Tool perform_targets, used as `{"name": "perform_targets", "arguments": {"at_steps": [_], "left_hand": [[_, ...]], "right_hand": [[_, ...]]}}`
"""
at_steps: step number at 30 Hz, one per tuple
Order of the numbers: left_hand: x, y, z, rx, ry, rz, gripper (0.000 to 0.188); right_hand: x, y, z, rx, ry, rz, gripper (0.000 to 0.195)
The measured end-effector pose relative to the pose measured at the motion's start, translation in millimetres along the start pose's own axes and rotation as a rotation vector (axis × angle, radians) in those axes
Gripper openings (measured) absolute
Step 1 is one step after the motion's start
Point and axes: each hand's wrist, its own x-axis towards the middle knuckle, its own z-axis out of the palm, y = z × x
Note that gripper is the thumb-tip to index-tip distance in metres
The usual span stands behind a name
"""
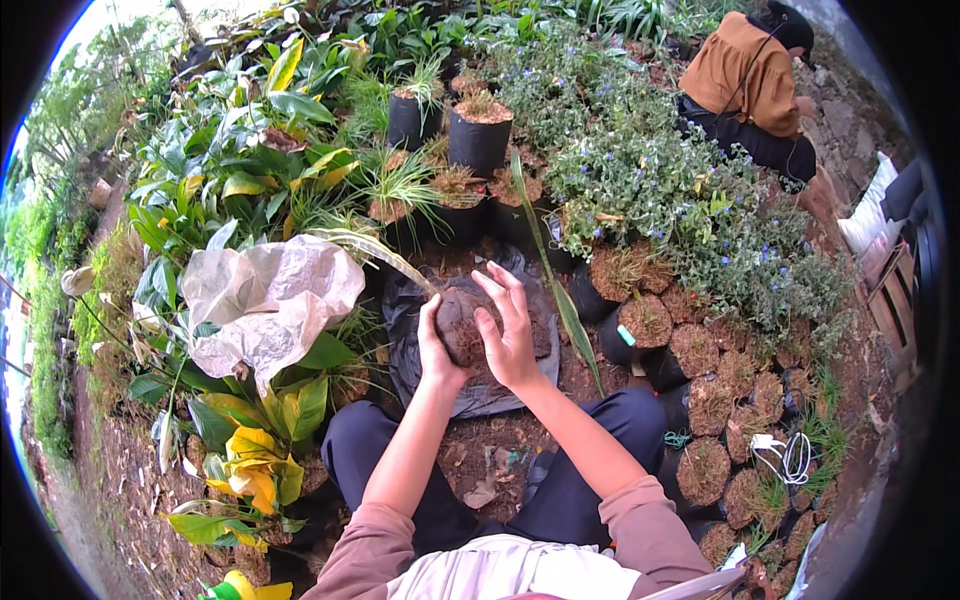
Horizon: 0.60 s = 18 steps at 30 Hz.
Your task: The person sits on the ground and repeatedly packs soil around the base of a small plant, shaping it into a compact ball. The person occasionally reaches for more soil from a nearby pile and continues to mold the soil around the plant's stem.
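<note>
A rounded brown ball of soil and fibre [459,327] is held above a dark plastic sheet [401,360] on the ground between the knees. From its top left, a narrow pale-yellow and green leaf [390,259] sticks out. My left hand [441,352] cups the ball from the left and below, thumb along its side. My right hand [513,337] is raised at the ball's right side with its fingers apart; whether the palm touches it is hard to tell. Loose brown material, partly hidden by the right hand, lies on the sheet.
Crumpled translucent plastic [274,307] rests over leafy plants at left. A long green leaf [559,289] slants at right. Black-bagged pots [480,142] stand ahead; several more [705,416] crowd the right, bearing a white cable [791,459] and a turquoise object [626,335]. Another person [750,82] crouches upper right.
</note>
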Motion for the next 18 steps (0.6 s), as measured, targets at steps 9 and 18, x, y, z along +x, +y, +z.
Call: {"name": "perform_targets", "arguments": {"at_steps": [9,18], "left_hand": [[8,0,-29,-0.134,-0.121,-0.098,0.041],[3,33,-21,-0.086,0.000,-0.209,0.044]], "right_hand": [[-12,6,18,-0.121,-0.151,-0.232,0.056],[10,-4,-23,-0.230,-0.454,-0.245,0.087]]}}
